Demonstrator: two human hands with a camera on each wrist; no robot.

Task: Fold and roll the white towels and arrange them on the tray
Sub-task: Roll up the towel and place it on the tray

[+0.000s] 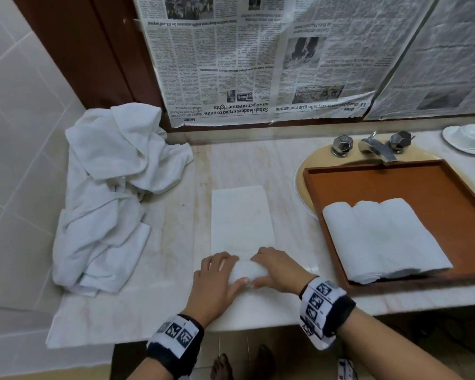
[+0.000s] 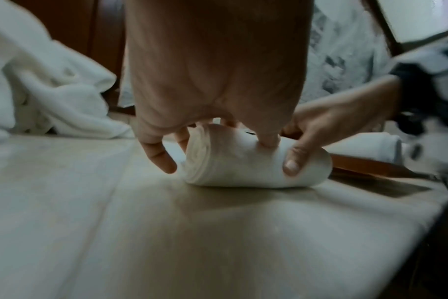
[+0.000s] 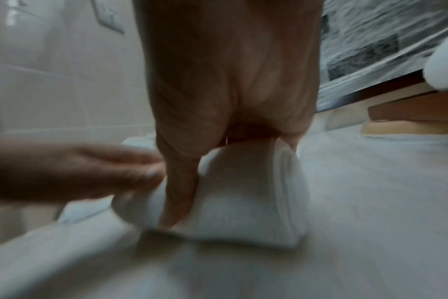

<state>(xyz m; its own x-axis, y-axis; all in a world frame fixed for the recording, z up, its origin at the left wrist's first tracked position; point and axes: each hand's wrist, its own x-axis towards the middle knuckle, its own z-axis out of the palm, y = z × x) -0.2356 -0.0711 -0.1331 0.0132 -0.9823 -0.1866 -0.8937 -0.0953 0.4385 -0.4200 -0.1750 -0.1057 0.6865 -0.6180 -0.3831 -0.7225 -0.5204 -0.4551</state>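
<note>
From the head view, the left hand (image 1: 218,281) and the right hand (image 1: 277,271) sit side by side on a half-rolled towel (image 1: 242,215), its rolled end under the palms at the near edge of the pale surface (image 1: 176,242) and its flat folded strip stretching away from the person; three rolled towels (image 1: 384,237) already lie in the brown tray (image 1: 395,182) over the sink, and a heap of loose towels (image 1: 107,187) waits to the left. In the left wrist view the roll (image 2: 246,161) shows its spiral end, the left thumb pressed into its top and the fingers (image 2: 159,155) curled down round it. In the blurred right wrist view the right thumb curls over the roll (image 3: 233,198). The cloth looks soft, light and springy, likely to loosen if released, so it seems best held across the full width, near both ends
</note>
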